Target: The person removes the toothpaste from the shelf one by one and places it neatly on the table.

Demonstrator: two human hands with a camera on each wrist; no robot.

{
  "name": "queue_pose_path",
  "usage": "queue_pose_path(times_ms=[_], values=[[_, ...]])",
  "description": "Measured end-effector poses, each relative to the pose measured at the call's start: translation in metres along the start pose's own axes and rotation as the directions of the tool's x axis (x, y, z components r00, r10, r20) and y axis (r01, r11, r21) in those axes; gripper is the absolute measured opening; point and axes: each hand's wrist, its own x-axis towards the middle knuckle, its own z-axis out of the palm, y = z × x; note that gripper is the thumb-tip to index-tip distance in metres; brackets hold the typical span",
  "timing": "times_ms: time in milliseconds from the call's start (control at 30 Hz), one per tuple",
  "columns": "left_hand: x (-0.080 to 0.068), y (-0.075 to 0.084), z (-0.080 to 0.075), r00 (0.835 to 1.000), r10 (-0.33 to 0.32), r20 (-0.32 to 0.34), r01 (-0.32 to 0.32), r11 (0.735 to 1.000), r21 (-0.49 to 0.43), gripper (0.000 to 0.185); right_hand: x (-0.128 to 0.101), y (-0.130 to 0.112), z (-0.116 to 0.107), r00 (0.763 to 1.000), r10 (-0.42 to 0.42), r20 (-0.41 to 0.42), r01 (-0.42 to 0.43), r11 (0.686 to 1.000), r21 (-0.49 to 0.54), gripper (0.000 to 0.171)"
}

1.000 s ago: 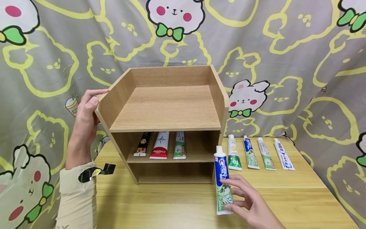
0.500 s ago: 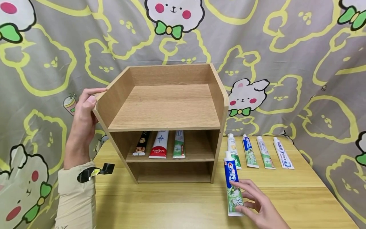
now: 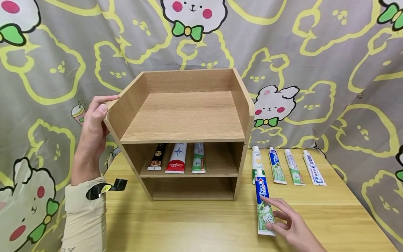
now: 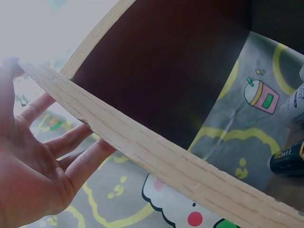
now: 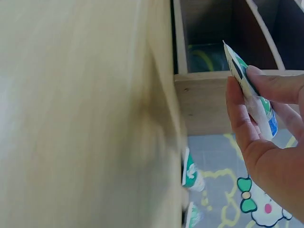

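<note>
- Head view: the left hand (image 3: 94,120) grips the top left edge of the wooden shelf (image 3: 184,119), likely to keep it from sliding. The right hand (image 3: 291,225) pinches the low end of a blue and green toothpaste tube (image 3: 263,205) above the tabletop (image 3: 189,227), right of the shelf.
- Left wrist view: thumb on one side of the board (image 4: 156,156), fingers (image 4: 71,142) spread on the other.
- Right wrist view: fingers (image 5: 273,88) and thumb squeeze the tube's flat end (image 5: 251,97).
</note>
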Motion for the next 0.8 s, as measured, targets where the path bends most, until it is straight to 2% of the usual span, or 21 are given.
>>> queue_pose_path(times_ms=[367, 600, 800], values=[[0.0, 0.001, 0.001, 1.0, 0.0, 0.007, 0.0, 1.0, 0.011, 0.042, 0.007, 0.019, -0.007, 1.0, 0.011, -0.012, -0.012, 0.996, -0.088, 0.074], [0.0, 0.001, 0.001, 1.0, -0.008, -0.002, 0.008, 1.0, 0.001, 0.041, 0.012, 0.025, -0.011, 1.0, -0.007, -0.016, 0.004, 0.982, -0.19, 0.072], [0.0, 0.001, 0.001, 1.0, -0.018, -0.001, 0.018, 1.0, 0.003, 0.041, 0.013, 0.03, -0.013, 1.0, 0.022, 0.005, -0.021, 0.978, -0.206, 0.072]])
